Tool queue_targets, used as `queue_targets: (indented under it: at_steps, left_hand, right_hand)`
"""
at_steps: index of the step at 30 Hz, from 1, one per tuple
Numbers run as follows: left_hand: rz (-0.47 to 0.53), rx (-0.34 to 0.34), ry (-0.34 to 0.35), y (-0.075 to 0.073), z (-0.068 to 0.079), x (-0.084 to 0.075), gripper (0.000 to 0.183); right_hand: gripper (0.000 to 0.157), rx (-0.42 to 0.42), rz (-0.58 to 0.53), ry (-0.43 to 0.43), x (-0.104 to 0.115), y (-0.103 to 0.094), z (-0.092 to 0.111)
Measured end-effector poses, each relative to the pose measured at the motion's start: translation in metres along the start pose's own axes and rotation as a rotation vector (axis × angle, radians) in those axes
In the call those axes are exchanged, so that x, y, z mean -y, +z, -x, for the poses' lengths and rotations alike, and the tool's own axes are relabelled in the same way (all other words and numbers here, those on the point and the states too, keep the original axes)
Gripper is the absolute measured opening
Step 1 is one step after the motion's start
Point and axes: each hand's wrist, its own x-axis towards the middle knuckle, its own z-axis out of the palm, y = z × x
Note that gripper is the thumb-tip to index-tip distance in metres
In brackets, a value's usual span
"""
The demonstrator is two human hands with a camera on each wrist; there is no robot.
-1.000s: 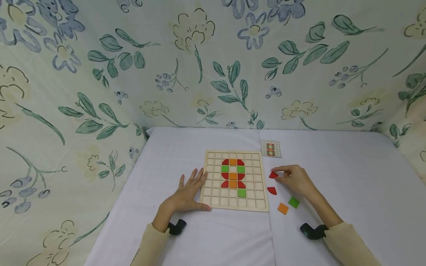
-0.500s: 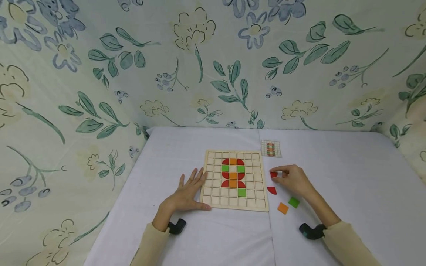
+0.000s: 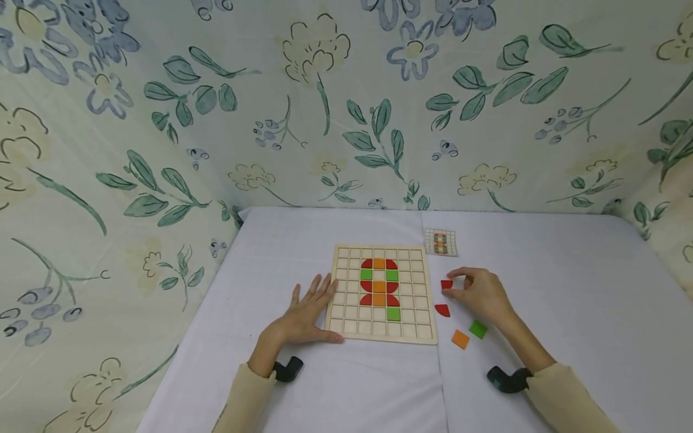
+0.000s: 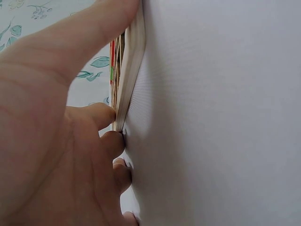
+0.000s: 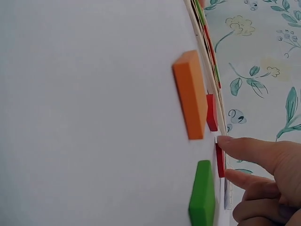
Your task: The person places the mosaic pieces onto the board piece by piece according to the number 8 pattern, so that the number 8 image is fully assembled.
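A wooden grid board (image 3: 346,325) lies on the table, with red, orange and green tiles forming a pattern in its middle columns. My left hand (image 3: 303,316) rests at its left edge, fingers spread, thumb at the near edge; the left wrist view shows the fingertips against the board's side (image 4: 134,61). Right of the board, my right hand (image 3: 480,293) pinches a red quarter-circle tile (image 3: 446,284) between thumb and index finger, close over the cloth. Another red quarter-circle tile (image 3: 442,310) lies just nearer, beside the board.
An orange square tile (image 3: 460,339) and a green square tile (image 3: 478,329) lie below the right hand. A small pattern card (image 3: 441,242) sits past the board's far right corner. White cloth (image 3: 568,270) covers the table, and a floral curtain (image 3: 346,120) hangs behind.
The red quarter-circle tile has turned between my right thumb and index finger, its point no longer facing up. My left hand and the board have stayed put.
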Motion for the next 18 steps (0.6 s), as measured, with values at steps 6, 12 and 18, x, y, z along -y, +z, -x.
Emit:
queue_targets:
  at_steps: [6,12,18]
  left_hand:
    - [-0.002,-0.001,-0.001,-0.0003,0.0001,-0.0002,0.125]
    - [0.001,-0.008,0.011,0.0006,-0.0006,0.0005,0.125]
    - [0.008,-0.011,0.014,0.0013,-0.0004,0.0009,0.125]
  right_hand:
    - [0.043,-0.012,0.020,-0.015,-0.0004,0.0009,-0.0006]
    - [0.029,0.003,0.000,-0.068,-0.0001,-0.0007,-0.0011]
    - [0.038,0.031,0.013,-0.040,-0.0031,-0.0027,-0.0025]
